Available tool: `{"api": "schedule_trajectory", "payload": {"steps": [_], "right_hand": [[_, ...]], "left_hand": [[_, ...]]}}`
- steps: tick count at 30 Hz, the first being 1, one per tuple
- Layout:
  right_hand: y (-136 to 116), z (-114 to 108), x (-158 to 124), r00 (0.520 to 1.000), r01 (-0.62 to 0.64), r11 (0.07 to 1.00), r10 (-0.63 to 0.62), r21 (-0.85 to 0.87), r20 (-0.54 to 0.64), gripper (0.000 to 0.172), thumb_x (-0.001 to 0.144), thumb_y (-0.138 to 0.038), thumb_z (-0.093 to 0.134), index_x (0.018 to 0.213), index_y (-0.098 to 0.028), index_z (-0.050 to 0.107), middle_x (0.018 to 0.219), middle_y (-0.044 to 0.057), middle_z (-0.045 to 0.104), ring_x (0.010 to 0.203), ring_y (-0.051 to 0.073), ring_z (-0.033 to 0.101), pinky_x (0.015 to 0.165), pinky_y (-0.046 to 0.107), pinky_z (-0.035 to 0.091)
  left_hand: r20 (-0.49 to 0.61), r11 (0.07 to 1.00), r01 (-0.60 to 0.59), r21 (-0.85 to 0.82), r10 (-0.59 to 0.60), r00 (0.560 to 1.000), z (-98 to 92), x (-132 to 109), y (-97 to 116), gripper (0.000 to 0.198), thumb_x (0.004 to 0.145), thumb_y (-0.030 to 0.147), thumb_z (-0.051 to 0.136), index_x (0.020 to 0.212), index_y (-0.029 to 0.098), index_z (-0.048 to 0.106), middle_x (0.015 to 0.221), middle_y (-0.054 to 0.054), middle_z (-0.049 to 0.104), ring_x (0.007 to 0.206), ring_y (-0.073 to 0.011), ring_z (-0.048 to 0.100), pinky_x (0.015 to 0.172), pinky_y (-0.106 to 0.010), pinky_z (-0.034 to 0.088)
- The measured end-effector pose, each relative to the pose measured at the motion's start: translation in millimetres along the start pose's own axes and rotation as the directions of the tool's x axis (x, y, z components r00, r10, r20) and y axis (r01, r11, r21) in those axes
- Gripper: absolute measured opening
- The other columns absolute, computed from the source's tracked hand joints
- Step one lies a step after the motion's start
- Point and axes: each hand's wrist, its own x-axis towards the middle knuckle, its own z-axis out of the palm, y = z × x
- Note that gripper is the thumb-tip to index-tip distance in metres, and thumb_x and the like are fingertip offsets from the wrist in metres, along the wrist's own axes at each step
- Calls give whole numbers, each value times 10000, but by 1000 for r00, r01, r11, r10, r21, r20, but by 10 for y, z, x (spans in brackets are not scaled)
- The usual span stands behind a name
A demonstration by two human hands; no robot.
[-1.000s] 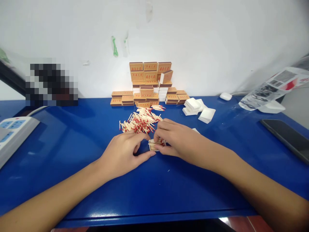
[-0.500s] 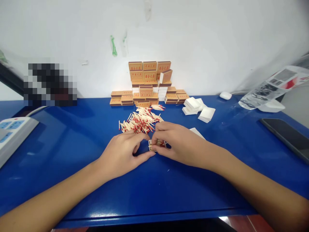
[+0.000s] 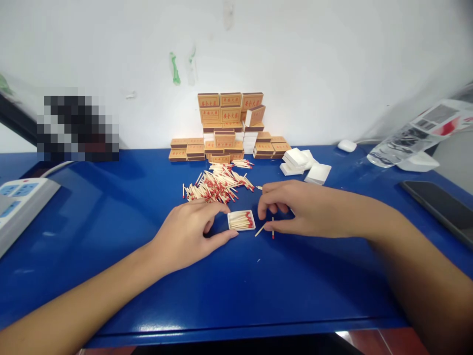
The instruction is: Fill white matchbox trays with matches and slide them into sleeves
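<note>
A small white matchbox tray point(image 3: 229, 223) lies on the blue table, with red-tipped matches point(image 3: 241, 220) lengthwise in it. My left hand point(image 3: 195, 231) grips the tray's left end, forefinger at the far corner and thumb at the near one. To the right of the tray, my right hand point(image 3: 286, 209) hovers low with thumb and forefinger apart. By its thumb are a slanted loose match point(image 3: 260, 230) and a red-tipped match point(image 3: 273, 233); whether the thumb touches them I cannot tell. Behind the tray spreads a heap of matches point(image 3: 218, 185).
Stacked orange matchboxes point(image 3: 230, 115) stand against the wall. White empty trays point(image 3: 295, 159) lie at the back right. Farther right are a plastic bottle point(image 3: 402, 135), a white case point(image 3: 347, 146) and a dark phone point(image 3: 436, 207). A power strip point(image 3: 27, 197) sits at the left.
My right hand has pulled out of the tray and moved right, its fingers parting beside loose matches. The matches in the tray now show. My left hand stays at the tray.
</note>
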Motion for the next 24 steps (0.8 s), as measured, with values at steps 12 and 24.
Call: {"api": "schedule_trajectory", "payload": {"steps": [12, 24], "right_hand": [[167, -105, -112, 1000, -26, 1000, 26, 17, -2, 165, 967, -384, 653, 869, -266, 715, 908, 21, 691, 735, 173, 597, 623, 311, 403], [-126, 179, 120, 975, 44, 999, -44, -5, -217, 87, 959, -217, 623, 883, -205, 663, 875, 15, 638, 758, 149, 561, 682, 285, 393]], "left_hand": [[-9, 1000, 3, 26, -3, 1000, -12, 5, 12, 277, 935, 455, 745, 1084, 224, 713, 652, 66, 532, 623, -129, 540, 655, -282, 415], [13, 1000, 15, -15, -14, 1000, -8, 5, 10, 279, 943, 454, 740, 1108, 232, 711, 663, 67, 517, 636, -134, 545, 676, -292, 424]]}}
